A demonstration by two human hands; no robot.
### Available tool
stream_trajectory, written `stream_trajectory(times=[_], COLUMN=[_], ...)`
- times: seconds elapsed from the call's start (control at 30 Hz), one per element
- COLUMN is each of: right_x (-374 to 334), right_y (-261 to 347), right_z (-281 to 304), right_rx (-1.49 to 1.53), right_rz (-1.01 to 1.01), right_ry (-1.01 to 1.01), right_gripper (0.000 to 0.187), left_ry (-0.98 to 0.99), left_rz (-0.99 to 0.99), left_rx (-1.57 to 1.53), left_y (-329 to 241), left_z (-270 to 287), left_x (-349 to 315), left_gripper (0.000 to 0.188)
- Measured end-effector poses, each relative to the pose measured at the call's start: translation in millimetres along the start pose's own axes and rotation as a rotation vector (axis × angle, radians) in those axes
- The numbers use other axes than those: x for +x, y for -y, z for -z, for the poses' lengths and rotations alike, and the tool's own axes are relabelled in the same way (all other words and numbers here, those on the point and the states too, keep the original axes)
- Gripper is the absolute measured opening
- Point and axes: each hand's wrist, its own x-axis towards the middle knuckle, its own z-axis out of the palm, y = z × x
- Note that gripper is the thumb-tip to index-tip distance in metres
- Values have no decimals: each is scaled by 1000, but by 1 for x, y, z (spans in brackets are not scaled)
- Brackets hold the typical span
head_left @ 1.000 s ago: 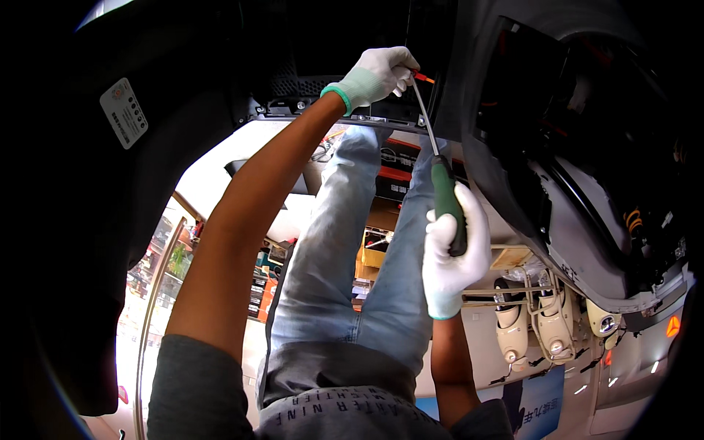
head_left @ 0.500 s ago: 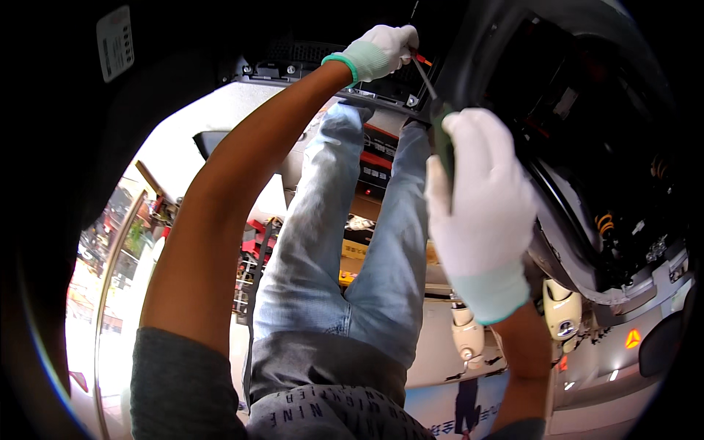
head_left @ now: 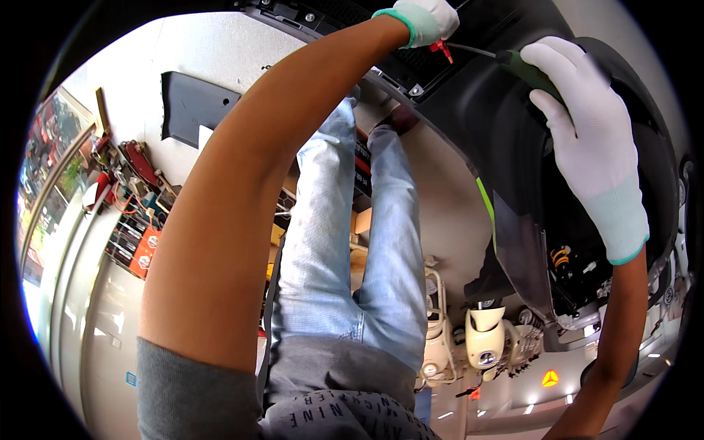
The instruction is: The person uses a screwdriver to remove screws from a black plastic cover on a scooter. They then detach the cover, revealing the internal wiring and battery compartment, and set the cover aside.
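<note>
Fingers of your right hand (head_left: 590, 139) clench the green screwdriver (head_left: 524, 67), its tip beside your left hand (head_left: 429, 18) pinching a red part (head_left: 441, 50); fastening looks unfinished.

A pale speckled floor (head_left: 220, 66) fills the view from ten to one o'clock, with a dark flat panel (head_left: 192, 106) lying on it. At nine o'clock, shelves (head_left: 128, 213) crowded with red and orange boxes stand beside a bright glass shopfront (head_left: 51, 183). Toward five o'clock, cream scooters (head_left: 484, 334) are parked in a row, near small ceiling lights (head_left: 546, 407).
</note>
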Motion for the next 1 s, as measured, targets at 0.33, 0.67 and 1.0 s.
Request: stream_trajectory(times=[0.33, 0.67, 1.0], right_x=[-1, 0, 0], right_y=[0, -4, -6], right_z=[-6, -1, 5], right_rx=[-12, 100, 9], right_rz=[14, -26, 70], right_ry=[54, 58, 114], right_gripper=[29, 29, 34], left_ry=[-329, -367, -448], left_rz=[-10, -30, -41], left_rx=[-72, -256, -357], left_y=[11, 18, 24], left_z=[-44, -52, -61], left_x=[2, -8, -7], left_gripper=[8, 12, 12])
